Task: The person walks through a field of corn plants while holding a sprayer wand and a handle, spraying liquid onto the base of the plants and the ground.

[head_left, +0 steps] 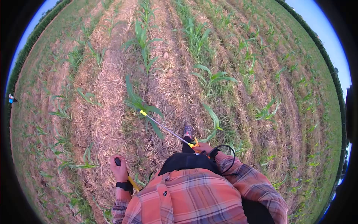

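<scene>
In the head view, the hands are apart: the left hand (118,172) grips a black-ended yellow lever (132,183); the right hand (203,148) clasps the wand (167,129), whose yellow nozzle (143,112) points toward a young plant (135,100). Without discernible spray, what is done or left cannot be told.

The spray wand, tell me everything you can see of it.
The spray wand is a thin, straight grey tube, apparently metal, with a bright yellow tip and a yellow collar beside its orange handle. The right hand grips the handle. The wand points forward and to the left, its tip over a young corn plant; whether they touch is unclear. A black hose loops near the wrist. No spray is visible.
</scene>
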Demonstrator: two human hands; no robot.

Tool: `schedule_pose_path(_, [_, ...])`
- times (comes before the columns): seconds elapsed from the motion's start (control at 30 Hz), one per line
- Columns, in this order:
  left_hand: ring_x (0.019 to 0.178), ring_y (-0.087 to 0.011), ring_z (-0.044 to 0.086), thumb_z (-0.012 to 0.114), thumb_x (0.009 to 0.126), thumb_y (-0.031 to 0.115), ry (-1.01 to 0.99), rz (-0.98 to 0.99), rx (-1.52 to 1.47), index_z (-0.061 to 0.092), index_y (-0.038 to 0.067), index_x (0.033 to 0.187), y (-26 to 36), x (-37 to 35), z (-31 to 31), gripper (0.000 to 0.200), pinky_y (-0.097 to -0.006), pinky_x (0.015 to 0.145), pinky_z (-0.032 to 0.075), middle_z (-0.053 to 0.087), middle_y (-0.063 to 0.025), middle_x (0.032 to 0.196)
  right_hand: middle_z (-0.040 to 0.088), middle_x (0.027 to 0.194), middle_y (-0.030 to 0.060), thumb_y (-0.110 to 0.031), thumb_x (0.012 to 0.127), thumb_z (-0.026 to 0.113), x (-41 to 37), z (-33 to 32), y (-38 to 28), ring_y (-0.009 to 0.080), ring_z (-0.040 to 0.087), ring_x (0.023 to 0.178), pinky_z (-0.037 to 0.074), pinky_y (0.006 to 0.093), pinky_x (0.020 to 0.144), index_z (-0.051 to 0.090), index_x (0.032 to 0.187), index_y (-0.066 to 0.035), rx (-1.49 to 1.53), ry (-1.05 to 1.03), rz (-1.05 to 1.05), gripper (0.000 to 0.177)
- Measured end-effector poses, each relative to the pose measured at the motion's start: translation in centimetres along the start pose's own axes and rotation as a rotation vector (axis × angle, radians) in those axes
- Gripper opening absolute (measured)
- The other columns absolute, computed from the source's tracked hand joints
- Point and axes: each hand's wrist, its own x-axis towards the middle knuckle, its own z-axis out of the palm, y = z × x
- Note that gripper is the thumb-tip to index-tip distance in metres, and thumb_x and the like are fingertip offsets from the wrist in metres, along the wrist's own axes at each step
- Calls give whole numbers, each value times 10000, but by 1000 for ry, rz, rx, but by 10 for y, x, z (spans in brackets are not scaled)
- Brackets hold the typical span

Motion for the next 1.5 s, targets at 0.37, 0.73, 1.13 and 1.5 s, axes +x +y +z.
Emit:
schedule_pose_path(0.37, [386,-25,343,468,733,-5,-62,187,196,416,76,815,40,120,115,127,-162,332,276,373,30,561,502,522,39,-289,753,514,80,-132,-44,125,457,399,349,248,363,515,794,-26,124,307,44,266])
schedule_pose_path(0.73, [558,-54,352,500,671,-25,-72,36,119,461,59,785,84,196,196,146,-189,513,309,397,24,652,494,564,62,-216,768,502,98,-266,-87,101,409,361,315,237,304,444,799,-69,805,638,-51,161])
schedule_pose_path(1.13, [557,-51,341,506,684,-5,-123,149,114,462,58,776,102,357,250,120,-187,504,291,381,29,632,487,530,69,-268,769,493,150,-354,-180,132,423,370,332,256,324,453,717,-56,642,805,24,223])
schedule_pose_path(1.5, [473,-31,349,501,704,-3,-92,32,14,448,65,780,135,459,261,115,-181,418,282,376,45,572,493,527,35,-259,755,518,275,-289,-315,103,455,392,349,229,345,472,779,-35,361,426,24,230])
